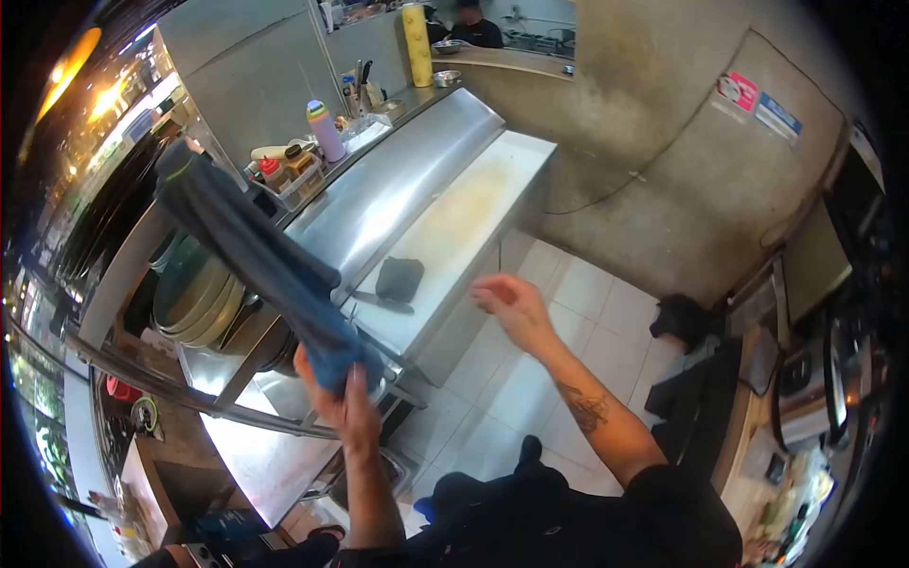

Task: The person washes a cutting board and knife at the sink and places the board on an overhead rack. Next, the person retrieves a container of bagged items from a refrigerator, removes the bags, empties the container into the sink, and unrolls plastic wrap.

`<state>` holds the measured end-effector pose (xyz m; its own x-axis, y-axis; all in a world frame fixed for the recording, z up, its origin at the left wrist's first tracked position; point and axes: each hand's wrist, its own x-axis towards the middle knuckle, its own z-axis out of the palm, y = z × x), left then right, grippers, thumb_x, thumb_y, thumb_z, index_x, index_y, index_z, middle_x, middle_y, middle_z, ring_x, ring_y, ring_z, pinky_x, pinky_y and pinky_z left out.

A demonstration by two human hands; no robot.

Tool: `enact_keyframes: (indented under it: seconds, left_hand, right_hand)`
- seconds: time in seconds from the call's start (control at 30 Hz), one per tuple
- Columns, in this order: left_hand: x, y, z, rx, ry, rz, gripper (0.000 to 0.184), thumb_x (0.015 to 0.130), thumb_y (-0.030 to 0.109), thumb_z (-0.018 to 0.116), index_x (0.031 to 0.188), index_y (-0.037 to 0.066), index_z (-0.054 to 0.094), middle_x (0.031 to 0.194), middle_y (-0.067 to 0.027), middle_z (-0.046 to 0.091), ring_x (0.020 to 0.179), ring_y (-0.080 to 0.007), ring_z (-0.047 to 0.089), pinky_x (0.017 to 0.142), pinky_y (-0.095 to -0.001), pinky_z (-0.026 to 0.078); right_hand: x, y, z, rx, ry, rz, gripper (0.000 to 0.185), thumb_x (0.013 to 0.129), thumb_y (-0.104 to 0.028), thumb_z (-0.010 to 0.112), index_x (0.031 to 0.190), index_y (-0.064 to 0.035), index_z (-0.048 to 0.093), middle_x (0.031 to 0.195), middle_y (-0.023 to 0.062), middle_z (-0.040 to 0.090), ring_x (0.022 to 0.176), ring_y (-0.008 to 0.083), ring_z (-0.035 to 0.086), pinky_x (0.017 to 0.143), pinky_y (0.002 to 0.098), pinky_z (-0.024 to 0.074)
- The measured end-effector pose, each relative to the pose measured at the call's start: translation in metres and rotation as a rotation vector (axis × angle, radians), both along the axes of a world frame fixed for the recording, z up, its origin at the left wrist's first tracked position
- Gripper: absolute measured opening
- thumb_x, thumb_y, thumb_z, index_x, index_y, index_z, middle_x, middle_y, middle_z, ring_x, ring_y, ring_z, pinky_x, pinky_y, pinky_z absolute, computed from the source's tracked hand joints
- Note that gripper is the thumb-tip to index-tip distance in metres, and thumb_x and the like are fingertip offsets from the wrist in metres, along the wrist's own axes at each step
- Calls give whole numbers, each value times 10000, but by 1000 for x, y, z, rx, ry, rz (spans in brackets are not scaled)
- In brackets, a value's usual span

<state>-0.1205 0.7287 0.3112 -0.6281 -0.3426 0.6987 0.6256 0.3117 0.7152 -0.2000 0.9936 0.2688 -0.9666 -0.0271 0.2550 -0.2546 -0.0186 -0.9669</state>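
Observation:
A long dark blue-grey cloth (265, 246) is gripped at its lower end by my left hand (343, 407), its far end stretching up to the left and slightly blurred. My right hand (513, 310) is in the air beside the counter's front edge, fingers loosely bent and apart, with nothing seen in it. On the white cutting board (483, 204) lies a folded dark cloth (400, 279). A knife (383, 303) rests just in front of that cloth, near the board's close end.
Behind the board stand a plastic basket of sauce bottles (301, 182), a purple bottle (325, 131) and a tall yellow bottle (417, 45). Stacked plates (194, 303) sit on the left rack. Another person (473, 28) is beyond the opening. A black bag-like thing (684, 320) is by the wall.

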Motion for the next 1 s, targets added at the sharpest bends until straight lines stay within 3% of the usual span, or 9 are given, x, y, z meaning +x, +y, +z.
enact_keyframes:
  seconds: [0.1, 0.2, 0.27, 0.3, 0.37, 0.47, 0.63, 0.73, 1.0]
  left_hand:
    - [9, 0, -20, 375, -12, 4, 327, 939, 120, 636, 1199, -77, 609, 1289, -136, 605, 1098, -186, 607, 943, -307, 469]
    - [-8, -19, -53, 145, -8, 92, 449, 947, 179, 648, 1301, -75, 539, 1374, -133, 536, 1211, -206, 538, 1029, -345, 423]
    - [-41, 13, -24, 138, -68, 450, 586, 953, 244, 662, 1410, -45, 438, 1391, -143, 520, 1257, -213, 510, 1041, -342, 416]
    - [-50, 10, -17, 451, 76, 377, 602, 928, 290, 699, 1391, -18, 470, 1383, -138, 528, 1261, -236, 512, 1056, -375, 412]
    - [-58, 10, 7, 401, 6, 487, 597, 921, 263, 712, 1400, 0, 472, 1386, -130, 532, 1274, -249, 504, 1064, -387, 416]
    - [-81, -1, 19, 263, 23, 606, 588, 923, 257, 706, 1399, 2, 474, 1381, -132, 535, 1269, -251, 510, 1061, -385, 421]
    - [-114, -11, 22, 200, 63, 729, 574, 926, 247, 698, 1397, 5, 477, 1372, -137, 541, 1259, -255, 520, 1055, -383, 430]
    - [-108, -9, 22, 137, 71, 854, 565, 928, 242, 693, 1396, 7, 479, 1367, -139, 544, 1253, -257, 526, 1051, -381, 436]
    - [-110, -21, 22, -39, 21, 1306, 544, 934, 226, 679, 1394, 12, 485, 1353, -146, 553, 1237, -263, 541, 1042, -378, 451]
  right_hand:
    - [-41, -55, 68, -275, 131, 391, 170, 965, -53, 622, 1116, -4, 681, 1038, 91, 715, 949, 142, 677, 882, 269, 551]
    - [-43, -124, 108, -467, 165, 827, 203, 971, -60, 614, 1158, -7, 675, 1107, 71, 677, 1040, 128, 625, 932, 266, 496]
    - [-31, -163, 106, -619, -22, 1026, 382, 1050, -273, 476, 1315, -38, 620, 1259, 67, 645, 1114, 108, 576, 1039, 256, 399]
    - [-33, -161, 114, -595, -81, 1134, 464, 1076, -350, 406, 1397, -56, 566, 1292, 59, 625, 1155, 116, 558, 1060, 254, 376]
    - [-49, -153, 120, -662, -284, 1454, 565, 1082, -439, 372, 1472, -46, 484, 1322, 74, 599, 1213, 124, 518, 1056, 266, 378]
    - [-48, -180, 104, -438, -181, 1244, 592, 1081, -435, 387, 1505, -23, 417, 1206, 48, 638, 1071, 90, 545, 971, 248, 423]
    - [-88, -192, 116, -317, 28, 1525, 588, 1082, -315, 446, 1555, 3, 300, 996, -21, 630, 923, 59, 567, 876, 219, 449]
    - [-103, -197, 116, -294, -195, 1686, 577, 1085, -301, 444, 1563, -17, 291, 981, -23, 630, 920, 55, 559, 874, 219, 449]
    - [-178, -171, 99, -79, 196, 1819, 564, 1020, -246, 578, 1520, -54, 401, 1201, 169, 671, 1148, 228, 626, 1009, 330, 466]
